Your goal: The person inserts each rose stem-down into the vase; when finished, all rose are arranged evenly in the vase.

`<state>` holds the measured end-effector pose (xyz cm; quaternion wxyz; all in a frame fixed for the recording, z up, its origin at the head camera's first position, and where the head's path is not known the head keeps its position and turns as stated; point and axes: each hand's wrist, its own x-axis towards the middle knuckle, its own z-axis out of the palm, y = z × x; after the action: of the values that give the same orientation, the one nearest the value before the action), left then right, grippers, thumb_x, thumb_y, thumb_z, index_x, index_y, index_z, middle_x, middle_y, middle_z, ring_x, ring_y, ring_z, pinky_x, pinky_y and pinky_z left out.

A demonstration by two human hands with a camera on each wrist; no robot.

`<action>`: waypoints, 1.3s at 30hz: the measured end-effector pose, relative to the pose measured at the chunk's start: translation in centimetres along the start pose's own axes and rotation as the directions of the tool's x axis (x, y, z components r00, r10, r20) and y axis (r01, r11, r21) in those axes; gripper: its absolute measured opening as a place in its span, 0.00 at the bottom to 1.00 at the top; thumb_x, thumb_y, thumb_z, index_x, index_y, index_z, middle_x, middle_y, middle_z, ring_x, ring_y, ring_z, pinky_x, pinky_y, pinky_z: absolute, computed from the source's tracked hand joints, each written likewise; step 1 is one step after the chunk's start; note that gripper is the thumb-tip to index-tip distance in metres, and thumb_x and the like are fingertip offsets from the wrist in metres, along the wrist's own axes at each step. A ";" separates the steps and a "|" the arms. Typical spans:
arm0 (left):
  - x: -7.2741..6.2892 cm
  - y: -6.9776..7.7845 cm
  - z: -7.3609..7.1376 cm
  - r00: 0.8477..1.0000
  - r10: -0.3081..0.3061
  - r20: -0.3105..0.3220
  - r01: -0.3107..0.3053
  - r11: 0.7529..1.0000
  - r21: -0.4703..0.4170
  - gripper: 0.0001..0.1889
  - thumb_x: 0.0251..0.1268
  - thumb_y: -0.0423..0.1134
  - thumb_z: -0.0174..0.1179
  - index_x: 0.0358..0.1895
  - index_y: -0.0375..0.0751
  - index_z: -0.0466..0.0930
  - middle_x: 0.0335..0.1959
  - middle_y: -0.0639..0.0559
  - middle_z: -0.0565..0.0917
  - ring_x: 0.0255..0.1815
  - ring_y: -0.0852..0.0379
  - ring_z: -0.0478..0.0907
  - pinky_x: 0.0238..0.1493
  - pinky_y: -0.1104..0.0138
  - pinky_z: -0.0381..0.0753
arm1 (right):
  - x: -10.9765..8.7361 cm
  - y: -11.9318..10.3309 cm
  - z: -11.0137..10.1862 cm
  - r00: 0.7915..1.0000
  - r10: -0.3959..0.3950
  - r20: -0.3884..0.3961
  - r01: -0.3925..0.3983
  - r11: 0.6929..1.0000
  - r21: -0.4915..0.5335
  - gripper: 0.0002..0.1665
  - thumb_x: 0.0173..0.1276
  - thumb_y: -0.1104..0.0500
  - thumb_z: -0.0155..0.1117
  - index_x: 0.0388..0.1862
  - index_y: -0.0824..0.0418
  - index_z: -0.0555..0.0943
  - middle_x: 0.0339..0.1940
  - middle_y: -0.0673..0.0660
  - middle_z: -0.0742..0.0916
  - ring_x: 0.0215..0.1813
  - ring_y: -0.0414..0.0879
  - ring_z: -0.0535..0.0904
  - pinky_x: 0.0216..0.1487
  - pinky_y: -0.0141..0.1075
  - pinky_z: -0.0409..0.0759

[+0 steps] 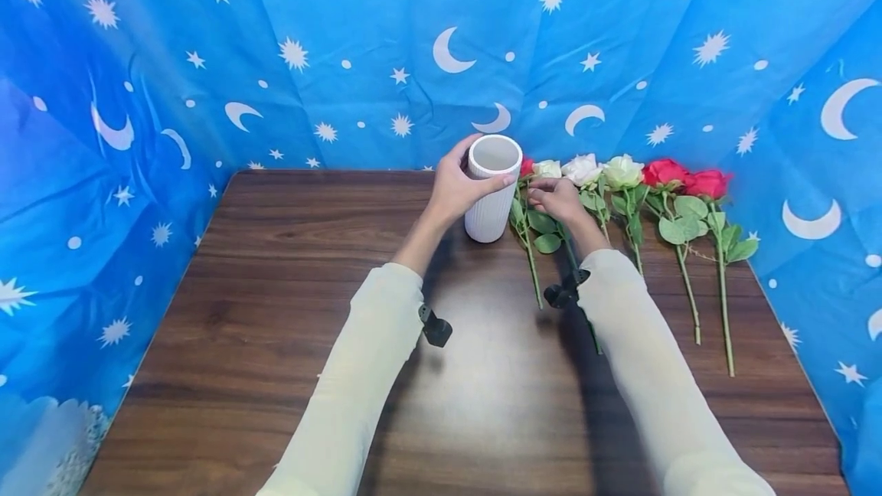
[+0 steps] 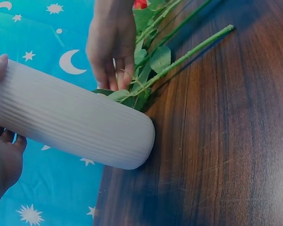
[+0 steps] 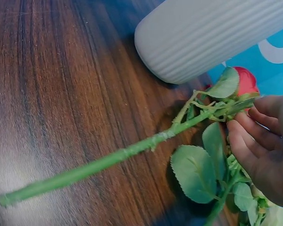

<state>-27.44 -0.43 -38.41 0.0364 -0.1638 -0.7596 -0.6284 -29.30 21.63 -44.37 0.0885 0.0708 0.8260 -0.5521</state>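
A white ribbed vase (image 1: 491, 201) stands upright near the table's back edge, its mouth facing up. My left hand (image 1: 458, 186) grips it round the upper part, thumb across the front; in the left wrist view the vase (image 2: 75, 117) looks tilted. Just right of the vase, my right hand (image 1: 560, 201) pinches a red rose by its upper stem, below the bloom (image 3: 246, 81). The green stem (image 3: 108, 162) slants toward the table's front. Behind the vase and fingers, most of this bloom is hidden in the head view.
Further right lie several artificial roses in a row: white ones (image 1: 582, 169) and red ones (image 1: 707, 184), blooms at the back, stems toward me. A white rose's stem passes beneath my right forearm. Blue cloth (image 1: 386, 44) with moons and stars hangs behind the wooden table (image 1: 276, 289).
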 end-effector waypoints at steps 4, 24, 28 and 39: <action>-0.1 -0.2 -0.1 1.000 -0.001 0.004 0.001 1.000 -0.010 0.41 0.50 0.39 0.80 0.70 0.40 0.72 0.58 0.41 0.83 0.56 0.51 0.82 0.58 0.62 0.84 | 0.4 0.4 0.6 1.000 0.007 0.004 -0.008 0.999 0.044 0.25 0.76 0.61 0.56 0.66 0.77 0.74 0.39 0.52 0.87 0.31 0.28 0.82 0.40 0.21 0.84; 0.1 0.0 -2.8 0.996 0.030 0.088 -0.028 0.999 -0.022 0.37 0.49 0.37 0.79 0.67 0.39 0.76 0.55 0.42 0.85 0.55 0.51 0.83 0.56 0.64 0.84 | 2.1 0.7 1.8 0.989 0.138 0.046 -0.143 0.982 0.123 0.29 0.82 0.52 0.48 0.64 0.77 0.72 0.31 0.46 0.77 0.31 0.33 0.76 0.38 0.25 0.83; 0.2 -0.2 -3.3 0.996 0.022 0.087 -0.019 0.999 -0.044 0.37 0.50 0.36 0.79 0.67 0.39 0.76 0.56 0.42 0.85 0.55 0.53 0.83 0.58 0.64 0.84 | 2.2 0.5 1.8 0.987 0.148 0.069 -0.157 0.978 0.137 0.25 0.79 0.58 0.51 0.64 0.77 0.72 0.30 0.47 0.78 0.31 0.35 0.75 0.38 0.25 0.82; 0.2 -0.4 -3.3 0.995 0.019 0.098 -0.012 0.998 -0.067 0.37 0.50 0.34 0.78 0.67 0.38 0.75 0.56 0.41 0.85 0.56 0.54 0.83 0.59 0.65 0.83 | 2.1 0.6 2.2 0.984 0.175 0.023 -0.174 0.984 -0.045 0.22 0.72 0.67 0.57 0.63 0.76 0.77 0.49 0.61 0.84 0.33 0.35 0.81 0.41 0.27 0.87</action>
<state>-28.28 -3.65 -37.99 -0.0017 -0.2014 -0.7379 -0.6442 -31.06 19.86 -46.18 0.1492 0.1334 0.8270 -0.5254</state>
